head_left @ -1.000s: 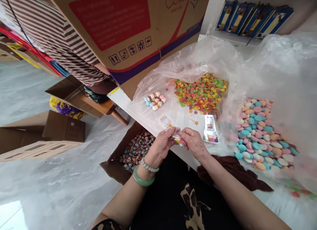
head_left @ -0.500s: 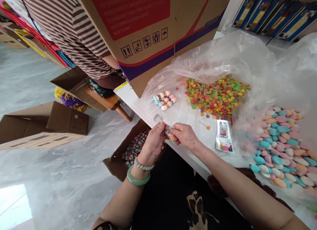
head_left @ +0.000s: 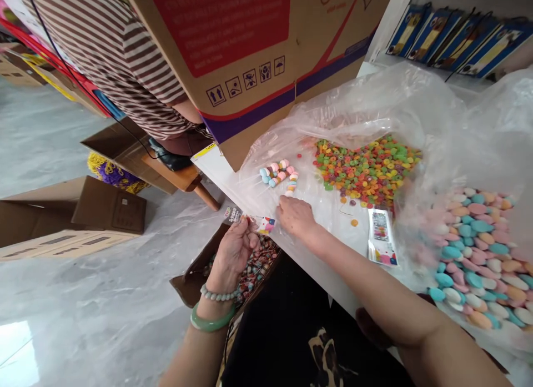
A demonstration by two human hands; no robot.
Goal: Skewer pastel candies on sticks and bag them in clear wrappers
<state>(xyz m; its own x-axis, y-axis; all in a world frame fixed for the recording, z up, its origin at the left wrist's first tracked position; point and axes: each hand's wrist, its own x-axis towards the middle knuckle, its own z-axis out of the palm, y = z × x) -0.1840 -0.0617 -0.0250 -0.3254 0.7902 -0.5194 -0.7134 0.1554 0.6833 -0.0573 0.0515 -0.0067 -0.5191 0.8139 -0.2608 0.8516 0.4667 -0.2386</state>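
Observation:
My left hand [head_left: 237,245] grips a small printed wrapper [head_left: 265,224] over the open box of wrapped candies, its fingers closed on it. On the white table, my right hand [head_left: 296,216] reaches to the nearest of several marshmallow skewers [head_left: 280,174]; its fingertips are at a pink piece, and whether they grip it is hidden. A pile of colourful gummy rings [head_left: 366,167] lies on clear plastic behind. One orange ring on a thin stick [head_left: 353,222] lies apart, beside a stack of printed wrappers [head_left: 381,237]. Pastel marshmallows [head_left: 478,254] are heaped at the right.
A big cardboard box [head_left: 250,48] stands at the table's back left, with a person in a striped shirt [head_left: 154,65] beside it. The box of wrapped candies [head_left: 200,265] sits below the table edge. More open boxes [head_left: 110,204] are on the floor; blue packages [head_left: 445,37] stand on a shelf.
My hands have moved apart. My left hand went left with the wrapper; my right hand let go of it and moved up to the skewers. The view has shifted slightly.

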